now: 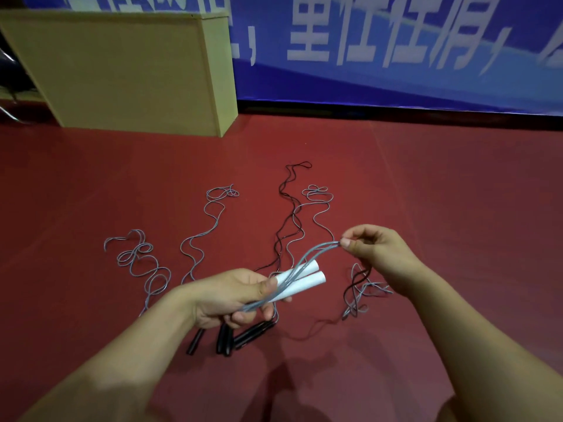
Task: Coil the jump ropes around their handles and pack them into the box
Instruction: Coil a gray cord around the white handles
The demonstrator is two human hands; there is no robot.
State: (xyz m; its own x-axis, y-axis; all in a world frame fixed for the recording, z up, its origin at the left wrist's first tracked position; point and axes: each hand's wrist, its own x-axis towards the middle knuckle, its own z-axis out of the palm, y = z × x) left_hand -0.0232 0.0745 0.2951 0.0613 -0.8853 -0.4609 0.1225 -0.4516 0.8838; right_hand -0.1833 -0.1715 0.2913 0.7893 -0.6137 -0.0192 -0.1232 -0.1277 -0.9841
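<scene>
Two white handles point(300, 280) are gripped side by side in the left hand point(234, 295), with their free ends pointing up and to the right. Strands of a grey rope point(316, 251) are laid along the handles and pressed there under the left thumb. From the handles the strands rise to the right hand point(373, 248), where they are pinched between thumb and forefinger; the other fingers of that hand are curled.

Beneath the hands, on the red floor point(457, 193), several black handles point(243, 333) are lying close together, partly hidden by the left hand. More grey ropes point(198, 242) and a black rope point(288, 196) are spread out in wavy lines and loose loops across the floor, running away from the person. A small tangle of grey and black rope point(359, 292) is seen under the right wrist.

A tan box-like cabinet point(128, 71) is standing at the far left, and a blue banner point(396, 47) with white characters is hung behind it along the wall.
</scene>
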